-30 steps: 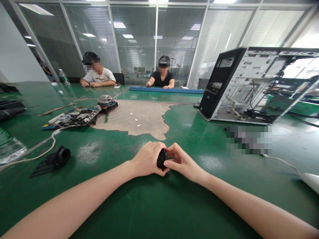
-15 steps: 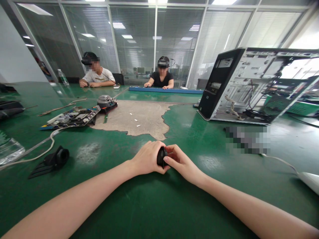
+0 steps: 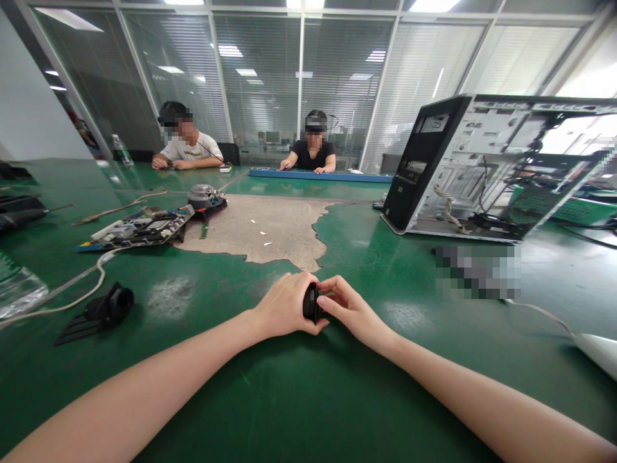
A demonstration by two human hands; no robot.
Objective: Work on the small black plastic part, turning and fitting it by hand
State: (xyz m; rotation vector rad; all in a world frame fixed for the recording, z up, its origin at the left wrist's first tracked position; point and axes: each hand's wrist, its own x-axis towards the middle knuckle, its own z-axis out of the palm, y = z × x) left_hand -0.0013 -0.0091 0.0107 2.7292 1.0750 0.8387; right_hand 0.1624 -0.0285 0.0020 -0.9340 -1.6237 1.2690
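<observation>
- While the left hand (image 3: 282,307) wraps round one small black part (image 3: 310,303), the right hand (image 3: 354,312) works at the part's right-hand side.
- Left fingers: curled, gripping the part's body.
- Right fingers: thumb and fingertips brought together on its edge; exact contact of the farther fingers, cannot tell.
- Part's place: between the two hands, low over the green table (image 3: 289,399); whether it touches the surface, cannot tell.
- Handling in hand, as judged: a two-handed adjustment or turning of the part, left bracing, right manipulating.
- Next move, as judged: calls for a firm left hold and light, even pressure from the right fingertips, lest the part tilt.
- Nearby: one black ringed piece (image 3: 108,305) beyond the left forearm; one circuit board (image 3: 139,230); one computer case (image 3: 424,167), its side uncovered.
- Difference from the earliest frame: right thumb sits higher on the part, whose rim shows more upright.
- Unchanged: left grip, near enough; board, ringed piece and case, in place apart from slight view shift.
</observation>
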